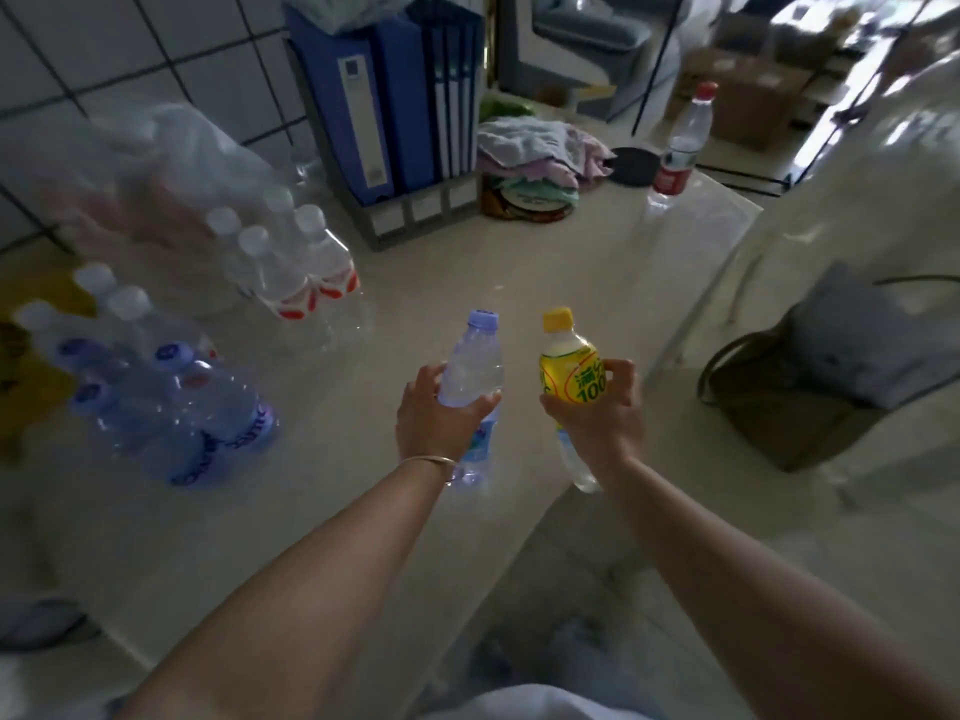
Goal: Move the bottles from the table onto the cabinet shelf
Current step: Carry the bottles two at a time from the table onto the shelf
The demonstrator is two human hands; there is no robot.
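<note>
Your left hand (434, 415) is wrapped round the clear water bottle (475, 371), your right hand (597, 410) round the yellow drink bottle (569, 368), both above the table (519, 262). Keep them upright and apart as you turn for the cabinet shelf, unseen here.

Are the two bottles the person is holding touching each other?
Apart. The head view shows a strip of table between the clear bottle in the left hand and the yellow bottle in the right hand.

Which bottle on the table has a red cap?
The tall clear bottle standing alone at the far right of the table. Its cap and label are red; the other bottles have white, pale blue or yellow caps.
</note>
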